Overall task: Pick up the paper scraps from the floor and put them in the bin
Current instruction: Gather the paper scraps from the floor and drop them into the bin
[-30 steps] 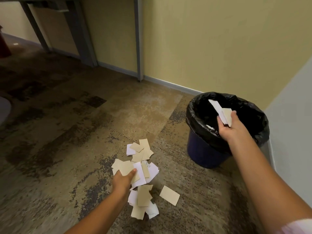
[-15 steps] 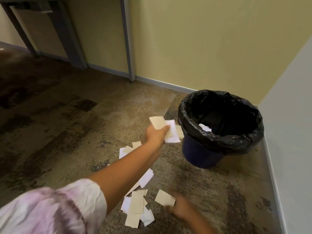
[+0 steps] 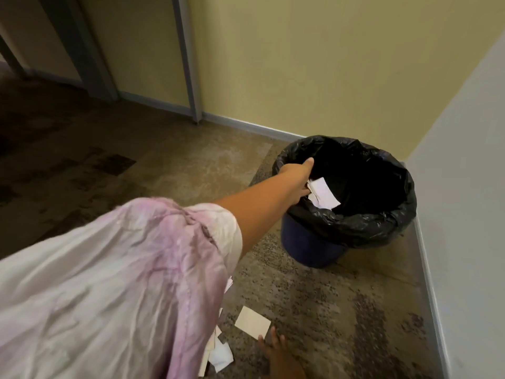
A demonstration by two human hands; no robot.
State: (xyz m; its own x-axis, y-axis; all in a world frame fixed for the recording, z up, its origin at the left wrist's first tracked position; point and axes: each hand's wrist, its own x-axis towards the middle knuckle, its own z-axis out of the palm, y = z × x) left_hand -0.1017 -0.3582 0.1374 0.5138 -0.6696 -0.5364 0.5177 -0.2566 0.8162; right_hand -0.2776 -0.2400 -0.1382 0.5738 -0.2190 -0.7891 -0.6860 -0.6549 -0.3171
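— Your left hand point(image 3: 296, 181) has moved over the bin point(image 3: 347, 192), pinching paper scraps point(image 3: 323, 195) inside its rim.
— And your right hand point(image 3: 276, 348)?
— Fingers spread, low beside a floor scrap point(image 3: 252, 322)

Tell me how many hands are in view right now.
2. The left hand reaches over the bin, holding paper scraps; the right hand is low beside a floor scrap.

bin point(image 3: 314, 242) mouth open above; walls point(image 3: 464, 187) crowd its far sides.
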